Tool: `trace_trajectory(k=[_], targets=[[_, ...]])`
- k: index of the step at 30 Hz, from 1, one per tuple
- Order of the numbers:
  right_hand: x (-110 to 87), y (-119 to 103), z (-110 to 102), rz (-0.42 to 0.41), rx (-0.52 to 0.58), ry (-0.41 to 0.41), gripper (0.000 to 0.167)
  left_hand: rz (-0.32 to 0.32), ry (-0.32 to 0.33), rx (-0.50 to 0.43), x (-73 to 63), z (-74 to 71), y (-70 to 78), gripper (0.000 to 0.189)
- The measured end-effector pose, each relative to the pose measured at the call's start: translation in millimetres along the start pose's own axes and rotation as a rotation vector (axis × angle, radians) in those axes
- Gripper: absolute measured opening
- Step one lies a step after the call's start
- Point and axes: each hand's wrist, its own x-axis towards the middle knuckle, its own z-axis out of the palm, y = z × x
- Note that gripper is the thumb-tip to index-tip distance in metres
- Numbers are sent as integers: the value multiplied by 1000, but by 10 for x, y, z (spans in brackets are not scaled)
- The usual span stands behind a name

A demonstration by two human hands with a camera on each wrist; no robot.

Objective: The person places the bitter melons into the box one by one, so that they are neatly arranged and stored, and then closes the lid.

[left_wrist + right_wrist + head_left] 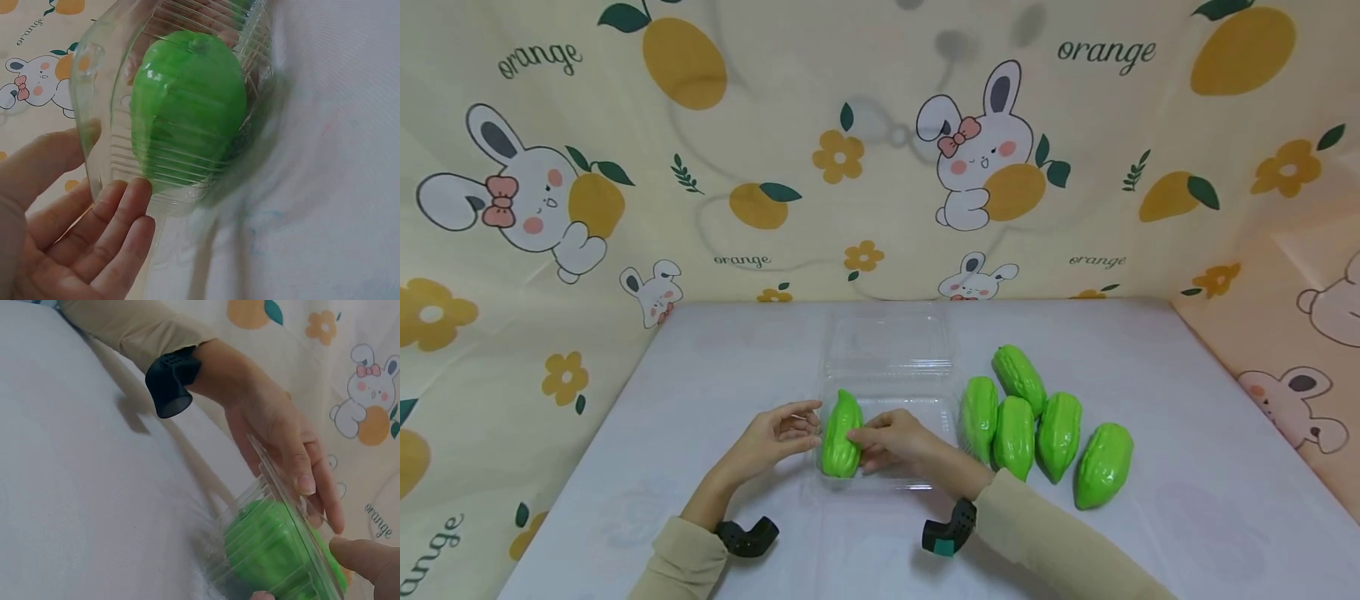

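A glossy green bitter melon stands lengthwise at the left end of a clear plastic clamshell box. My right hand holds it from the right, thumb on its upper side and fingers curled beside it. On the other side, my left hand is at the box's left wall with relaxed, slightly bent fingers. In the left wrist view, fingertips touch the outer plastic, and the melon shows through the ribbed wall. The right wrist view has the left hand beyond the rim.
Several more bitter melons lie close together to the right of the box, one a little apart. The box's open lid lies back towards the printed backdrop. White cloth covers the table.
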Motion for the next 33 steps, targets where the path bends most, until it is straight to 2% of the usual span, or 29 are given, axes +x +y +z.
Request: trace_trajectory(k=[12,19,26,33], targets=[[-57,-12,-99,-26,-37,42,37,2,-5,-6,5,1,3,61],[-167,-30,-169,-81,-13,21,40,1,-2,-6,-7,2,13,61],[-324,-51,-262,-145,33,-14,36,15,2,9,-12,2,1,61],[-462,-89,-361,-178,40,-25,38,20,-1,-2,-6,0,7,61]])
